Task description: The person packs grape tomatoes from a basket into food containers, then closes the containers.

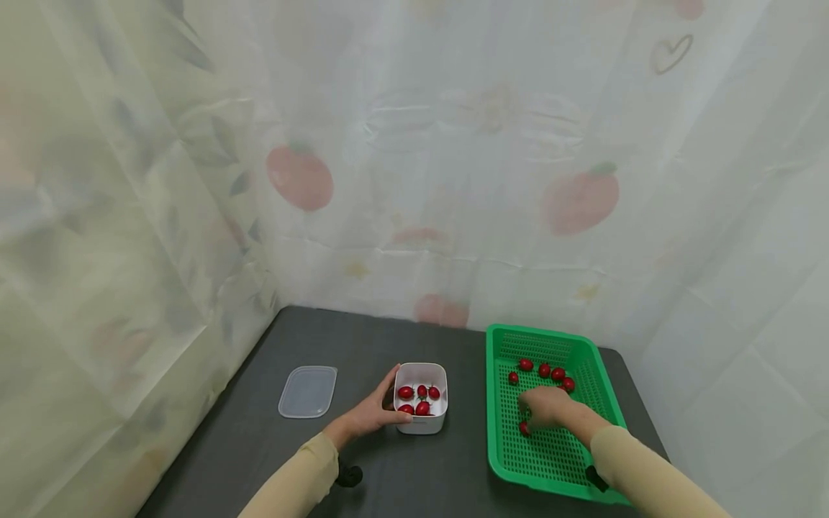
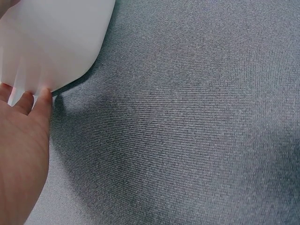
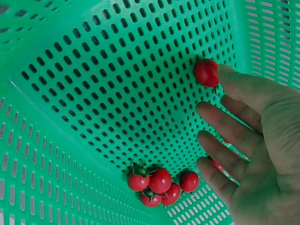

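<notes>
In the head view my left hand (image 1: 369, 414) grips a white square plastic container (image 1: 421, 426), thumb at its near rim and fingers along its left side. Several cherry tomatoes (image 1: 422, 408) lie inside it. The left wrist view shows fingertips against the container's wall (image 2: 56, 42). Inside a green perforated basket (image 1: 495, 432) is my right hand (image 1: 547, 406), its fingers loosely extended. Up close, the right thumb tip is right at the edge of one cherry tomato (image 3: 205, 72), while the other fingers stay apart from it. More cherry tomatoes (image 3: 160, 180) sit grouped at the basket's end.
A translucent square lid (image 1: 307, 392) lies flat to the left of the container. The dark grey table (image 1: 453, 467) carries everything. A printed curtain (image 1: 414, 180) hangs behind the table and along both sides.
</notes>
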{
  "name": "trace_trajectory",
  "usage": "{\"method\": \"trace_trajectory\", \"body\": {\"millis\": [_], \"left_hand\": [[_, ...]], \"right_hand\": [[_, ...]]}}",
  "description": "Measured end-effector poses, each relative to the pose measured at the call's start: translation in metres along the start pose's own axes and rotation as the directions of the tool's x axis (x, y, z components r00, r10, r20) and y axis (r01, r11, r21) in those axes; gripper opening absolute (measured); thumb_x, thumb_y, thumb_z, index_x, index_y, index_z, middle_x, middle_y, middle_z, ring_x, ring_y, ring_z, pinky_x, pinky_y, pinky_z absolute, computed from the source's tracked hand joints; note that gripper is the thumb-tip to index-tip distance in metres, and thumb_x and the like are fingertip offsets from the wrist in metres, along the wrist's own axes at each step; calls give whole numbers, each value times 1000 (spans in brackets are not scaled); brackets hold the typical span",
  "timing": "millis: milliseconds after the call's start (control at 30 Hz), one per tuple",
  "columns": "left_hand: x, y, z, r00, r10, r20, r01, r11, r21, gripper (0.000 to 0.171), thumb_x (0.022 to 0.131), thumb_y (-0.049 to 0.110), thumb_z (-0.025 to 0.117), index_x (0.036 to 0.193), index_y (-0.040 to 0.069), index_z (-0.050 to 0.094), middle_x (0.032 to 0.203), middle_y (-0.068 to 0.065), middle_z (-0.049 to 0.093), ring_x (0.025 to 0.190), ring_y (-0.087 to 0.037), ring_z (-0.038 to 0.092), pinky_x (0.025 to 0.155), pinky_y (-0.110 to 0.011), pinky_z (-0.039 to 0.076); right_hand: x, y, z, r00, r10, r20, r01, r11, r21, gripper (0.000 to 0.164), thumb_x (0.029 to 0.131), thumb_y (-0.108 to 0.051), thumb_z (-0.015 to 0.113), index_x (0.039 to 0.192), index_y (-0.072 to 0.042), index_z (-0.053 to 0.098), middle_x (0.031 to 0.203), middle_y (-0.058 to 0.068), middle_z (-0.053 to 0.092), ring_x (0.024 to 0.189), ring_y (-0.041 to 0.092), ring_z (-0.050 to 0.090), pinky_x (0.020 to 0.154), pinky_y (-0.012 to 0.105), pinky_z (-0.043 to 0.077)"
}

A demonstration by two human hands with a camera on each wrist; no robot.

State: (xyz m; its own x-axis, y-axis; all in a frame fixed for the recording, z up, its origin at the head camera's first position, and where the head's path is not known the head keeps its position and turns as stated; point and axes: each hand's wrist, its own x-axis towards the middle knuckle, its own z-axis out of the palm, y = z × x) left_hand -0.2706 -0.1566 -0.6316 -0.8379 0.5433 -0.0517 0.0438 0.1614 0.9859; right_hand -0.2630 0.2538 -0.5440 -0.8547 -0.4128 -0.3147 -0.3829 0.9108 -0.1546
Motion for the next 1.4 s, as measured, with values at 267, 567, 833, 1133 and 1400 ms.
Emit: {"method": "trace_trajectory", "body": {"millis": [267,567,833,1133,1400], "left_hand": [[1,1,0,1000,-1,2,1,1000,0,111,93,20,78,165,19,-6,167,-15,14,146,-40,28,112,-52,37],[0,2,1,1000,-6,-4,6,1000,10,110,92,21,79,165,21,-3,167,-15,15,147,-41,27,113,-55,34],[0,1,1,1000,-22,-14,22,1000,17,109,93,21,79,166,22,-3,167,-15,14,147,-41,27,113,-54,35],[-1,3,3,999,-35,-24,35,999,15,109,93,20,78,165,24,-3,167,-15,12,145,-41,30,110,-48,40],[-1,3,2,999,-43,-28,44,999,30,110,93,22,78,165,24,-4,168,-15,12,146,-41,30,111,-50,39]], "right_hand": [[0,1,-2,1000,19,14,-19,999,27,28,80,-17,87,102,-9,72,96,3,69,91,29,65,80,53,53],[1,4,2,999,32,6,-32,999,18,22,78,-15,89,90,-14,70,87,-3,65,80,20,61,74,50,53],[3,1,5,1000,3,24,-4,1000,27,20,78,-11,88,88,-13,71,85,-2,67,81,21,62,77,47,53],[3,-1,7,997,-20,76,16,998,61,23,80,-21,88,97,-15,73,89,-8,65,83,17,63,76,43,54],[2,-6,7,997,-58,55,56,998,25,20,80,-16,88,91,-18,71,85,-9,64,77,13,58,71,39,52]]}}
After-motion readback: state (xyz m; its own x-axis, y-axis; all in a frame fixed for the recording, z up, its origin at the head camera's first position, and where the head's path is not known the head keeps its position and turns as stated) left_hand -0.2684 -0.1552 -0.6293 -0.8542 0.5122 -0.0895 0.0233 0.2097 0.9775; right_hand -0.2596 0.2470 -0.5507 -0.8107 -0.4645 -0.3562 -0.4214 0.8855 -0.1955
